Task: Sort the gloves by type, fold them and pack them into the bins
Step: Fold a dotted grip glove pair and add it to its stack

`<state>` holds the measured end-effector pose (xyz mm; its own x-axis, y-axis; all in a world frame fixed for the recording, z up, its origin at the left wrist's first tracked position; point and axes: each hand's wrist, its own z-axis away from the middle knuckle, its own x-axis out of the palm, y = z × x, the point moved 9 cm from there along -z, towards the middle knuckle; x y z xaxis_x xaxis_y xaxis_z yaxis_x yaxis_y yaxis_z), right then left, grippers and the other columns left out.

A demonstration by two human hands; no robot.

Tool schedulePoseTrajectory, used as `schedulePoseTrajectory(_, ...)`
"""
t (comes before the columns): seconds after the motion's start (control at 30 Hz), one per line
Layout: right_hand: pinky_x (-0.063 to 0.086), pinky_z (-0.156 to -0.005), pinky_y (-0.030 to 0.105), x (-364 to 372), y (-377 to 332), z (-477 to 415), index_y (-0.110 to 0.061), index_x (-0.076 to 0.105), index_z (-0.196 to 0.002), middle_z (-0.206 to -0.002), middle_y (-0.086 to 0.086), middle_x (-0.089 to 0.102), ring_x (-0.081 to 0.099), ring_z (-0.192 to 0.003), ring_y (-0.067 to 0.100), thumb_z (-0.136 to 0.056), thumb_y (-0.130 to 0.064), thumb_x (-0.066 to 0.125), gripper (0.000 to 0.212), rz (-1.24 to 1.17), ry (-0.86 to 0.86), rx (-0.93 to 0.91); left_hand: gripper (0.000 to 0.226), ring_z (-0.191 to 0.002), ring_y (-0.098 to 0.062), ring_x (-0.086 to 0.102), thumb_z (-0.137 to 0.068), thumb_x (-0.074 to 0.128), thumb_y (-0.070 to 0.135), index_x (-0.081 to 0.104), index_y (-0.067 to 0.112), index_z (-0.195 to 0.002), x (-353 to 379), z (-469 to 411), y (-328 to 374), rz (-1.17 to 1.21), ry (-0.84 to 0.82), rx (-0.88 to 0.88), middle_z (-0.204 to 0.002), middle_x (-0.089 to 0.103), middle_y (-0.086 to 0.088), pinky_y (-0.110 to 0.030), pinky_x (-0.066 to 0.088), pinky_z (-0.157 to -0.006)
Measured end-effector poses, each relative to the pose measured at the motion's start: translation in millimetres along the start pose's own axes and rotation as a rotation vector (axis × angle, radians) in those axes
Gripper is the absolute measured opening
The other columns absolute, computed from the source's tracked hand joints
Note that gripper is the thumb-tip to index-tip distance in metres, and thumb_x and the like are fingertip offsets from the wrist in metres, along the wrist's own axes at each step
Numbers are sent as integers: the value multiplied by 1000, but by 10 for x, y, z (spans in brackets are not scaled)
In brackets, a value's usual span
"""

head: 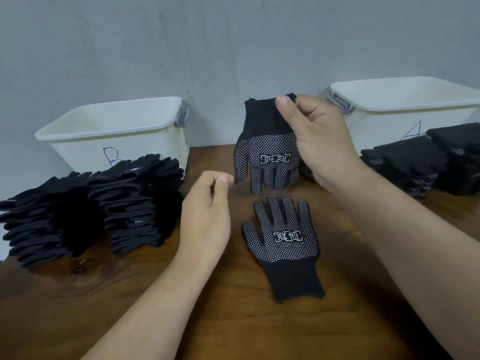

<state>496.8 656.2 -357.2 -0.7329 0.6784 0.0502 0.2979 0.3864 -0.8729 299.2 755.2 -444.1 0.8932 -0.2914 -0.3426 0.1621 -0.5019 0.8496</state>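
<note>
Right hand (318, 141) is pinching the cuff of a hanging black dotted knit glove (267, 154); left hand (207, 216) is hovering loosely curled, holding nothing.

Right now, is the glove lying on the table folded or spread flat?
Spread flat. The glove on the table shows its whole dotted palm, fingers apart, cuff unfolded.

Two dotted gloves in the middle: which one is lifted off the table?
The far dotted glove, hanging fingers-down from the right hand, which pinches its cuff. The near dotted glove lies flat on the table.
</note>
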Motion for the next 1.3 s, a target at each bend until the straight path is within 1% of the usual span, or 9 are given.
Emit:
schedulePoseTrajectory(0.1,50,-82,42,-63,169,-16,9,69,-100,-97,34,70,65,-89,24,-105,-34,68,44,14,10,8,27,-94,3,67,-110,54,35,73,26,-92,106,-14,-114,-32,-70,-35,-93,75,17,-8,44,-78)
schedulePoseTrajectory(0.23,54,-82,43,-116,327,-4,6,71,-99,-104,34,70,69,-90,24,-105,-37,67,44,47,5,31,35,-83,1,64,-110,52,42,67,24,-83,136,-48,-146,-87,-89,-52,-83,72,10,-8,41,-66)
schedulePoseTrajectory(0.43,53,-80,47,-93,478,94,12,66,-99,-97,30,71,67,-89,28,-106,-36,66,48,94,-55,87,58,-57,-10,45,-110,45,51,47,11,-68,120,-99,-219,-117,-108,-81,-60,51,3,-36,40,-61)
schedulePoseTrajectory(0.53,57,-81,43,-121,458,247,12,69,-103,-104,34,70,71,-91,27,-107,-31,64,43,108,-70,101,65,-56,-12,41,-109,47,54,41,4,-67,133,-89,-277,-63,-112,-113,-59,46,-9,-34,37,-59)
schedulePoseTrajectory(0.73,59,-86,45,-259,422,715,2,75,-104,-106,21,75,74,-101,32,-108,-28,62,33,221,-84,101,38,-76,-10,62,-110,48,44,59,15,-88,169,-82,-335,-92,-143,-126,-82,70,0,-31,47,-71)
schedulePoseTrajectory(0.93,52,-84,13,-309,316,1237,-10,79,-103,-96,-5,81,74,-91,3,-102,-8,65,14,195,-204,103,49,-72,-11,60,-112,43,46,64,17,-77,209,-37,-226,-165,-203,-82,-72,63,3,-30,44,-66)
schedulePoseTrajectory(1.1,58,-96,33,-365,369,1611,-24,81,-108,-107,-6,80,75,-105,14,-94,-26,78,14,359,-306,133,27,-84,-4,61,-108,54,42,61,25,-88,230,63,-170,-153,-279,-60,-89,67,9,-19,40,-67)
schedulePoseTrajectory(1.2,53,-103,26,-368,340,1738,-33,78,-118,-119,-21,74,68,-118,2,-92,-35,83,27,622,-385,84,10,-91,0,62,-104,60,31,61,34,-95,206,193,-120,-127,-323,-31,-96,68,14,-17,43,-73)
schedulePoseTrajectory(1.3,47,-107,20,-273,309,1807,-37,73,-130,-132,-28,66,58,-127,-6,-94,-44,79,37,826,-476,-3,17,-95,-2,62,-102,60,22,58,39,-104,206,394,-64,-147,-398,10,-93,67,14,-22,47,-78)
